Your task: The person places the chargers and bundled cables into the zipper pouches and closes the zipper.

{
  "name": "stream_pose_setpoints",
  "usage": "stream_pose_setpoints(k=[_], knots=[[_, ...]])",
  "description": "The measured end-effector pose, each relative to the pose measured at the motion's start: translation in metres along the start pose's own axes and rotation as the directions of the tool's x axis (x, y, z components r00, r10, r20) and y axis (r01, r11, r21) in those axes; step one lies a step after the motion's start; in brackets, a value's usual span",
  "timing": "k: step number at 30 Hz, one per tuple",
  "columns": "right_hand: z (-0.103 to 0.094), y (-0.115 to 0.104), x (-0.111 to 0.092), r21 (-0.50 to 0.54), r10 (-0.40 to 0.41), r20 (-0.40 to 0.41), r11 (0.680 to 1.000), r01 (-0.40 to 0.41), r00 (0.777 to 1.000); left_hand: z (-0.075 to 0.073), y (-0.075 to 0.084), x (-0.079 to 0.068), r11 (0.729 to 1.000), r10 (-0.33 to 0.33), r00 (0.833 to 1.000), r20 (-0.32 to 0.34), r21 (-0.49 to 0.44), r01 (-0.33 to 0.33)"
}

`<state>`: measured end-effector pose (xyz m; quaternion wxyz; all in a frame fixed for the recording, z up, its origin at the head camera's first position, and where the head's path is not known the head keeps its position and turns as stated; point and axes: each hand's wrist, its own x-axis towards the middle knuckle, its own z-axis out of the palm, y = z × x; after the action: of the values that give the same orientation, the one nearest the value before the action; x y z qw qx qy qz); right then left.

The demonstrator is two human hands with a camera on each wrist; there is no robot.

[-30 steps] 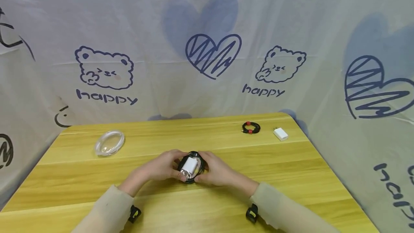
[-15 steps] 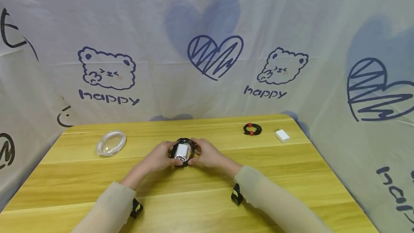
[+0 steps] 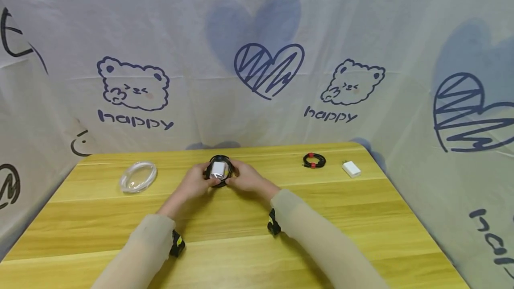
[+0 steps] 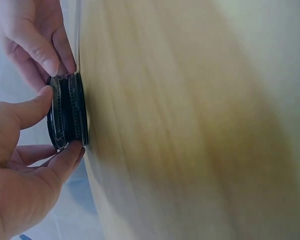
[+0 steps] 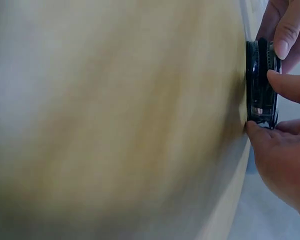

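Observation:
Near the far edge of the table both hands hold a round black cable coil (image 3: 220,158) between them. A white charger (image 3: 217,169) sits in its middle, seen from above. My left hand (image 3: 195,181) grips the coil's left side, thumb in front and fingers behind. On the opposite side, my right hand (image 3: 248,177) grips it the same way. Side-on in the left wrist view, the coil (image 4: 66,112) looks shiny and lies against or just over the tabletop; which one is hard to tell. The right wrist view shows the same coil (image 5: 262,82) between the fingertips.
To the left lies a clear-white coiled cable or tube (image 3: 138,176). At the back right are a smaller black cable coil (image 3: 314,160) with red ties and another white charger (image 3: 351,169). A printed cloth (image 3: 192,57) hangs behind the wooden table (image 3: 225,253).
Both hands have carried the black cable coil, with the white charger in it, away from the body and slightly left, to near the table's far edge. The other things stayed put.

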<state>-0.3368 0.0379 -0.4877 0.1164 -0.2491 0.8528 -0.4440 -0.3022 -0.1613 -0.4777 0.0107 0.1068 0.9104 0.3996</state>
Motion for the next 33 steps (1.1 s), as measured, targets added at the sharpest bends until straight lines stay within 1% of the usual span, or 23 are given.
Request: stream_pose_setpoints(k=[6, 9, 12, 16, 19, 22, 25, 29, 33], knots=[[-0.001, -0.004, 0.010, 0.030, 0.020, 0.023, 0.999, -0.021, 1.000, -0.004, -0.003, 0.006, 0.999, -0.043, 0.999, -0.010, 0.007, 0.043], [-0.002, -0.006, 0.011, 0.034, 0.029, 0.030, 0.999, -0.030, 0.999, -0.006, -0.004, 0.006, 0.999, -0.045, 0.999, -0.012, 0.008, 0.046], [-0.002, -0.006, 0.013, 0.032, 0.028, 0.026, 0.999, -0.028, 0.999, -0.006, -0.004, 0.006, 1.000, -0.028, 0.999, -0.025, 0.004, 0.028], [-0.001, -0.006, 0.014, 0.032, 0.010, 0.002, 0.999, -0.010, 1.000, -0.006, -0.005, 0.003, 1.000, 0.022, 0.998, -0.051, 0.000, -0.022], [0.001, -0.009, 0.012, 0.033, 0.001, -0.029, 0.999, 0.000, 1.000, -0.007, -0.005, -0.003, 0.999, 0.046, 0.997, -0.068, -0.010, -0.047], [0.003, -0.013, 0.007, 0.028, 0.005, -0.083, 1.000, -0.002, 0.997, -0.011, -0.004, -0.011, 0.999, 0.040, 0.995, -0.089, -0.018, -0.042], [0.004, -0.019, 0.000, 0.044, 0.005, -0.144, 0.999, 0.001, 0.990, -0.016, -0.001, -0.021, 0.999, 0.037, 0.994, -0.105, -0.022, -0.040], [0.007, -0.028, -0.010, 0.136, -0.020, -0.203, 0.990, 0.048, 0.979, -0.022, 0.003, -0.037, 0.999, 0.048, 0.988, -0.145, -0.010, -0.050], [0.010, -0.041, -0.016, 0.234, -0.057, -0.260, 0.965, 0.120, 0.964, -0.032, 0.008, -0.051, 0.998, 0.070, 0.972, -0.223, 0.027, -0.065]])
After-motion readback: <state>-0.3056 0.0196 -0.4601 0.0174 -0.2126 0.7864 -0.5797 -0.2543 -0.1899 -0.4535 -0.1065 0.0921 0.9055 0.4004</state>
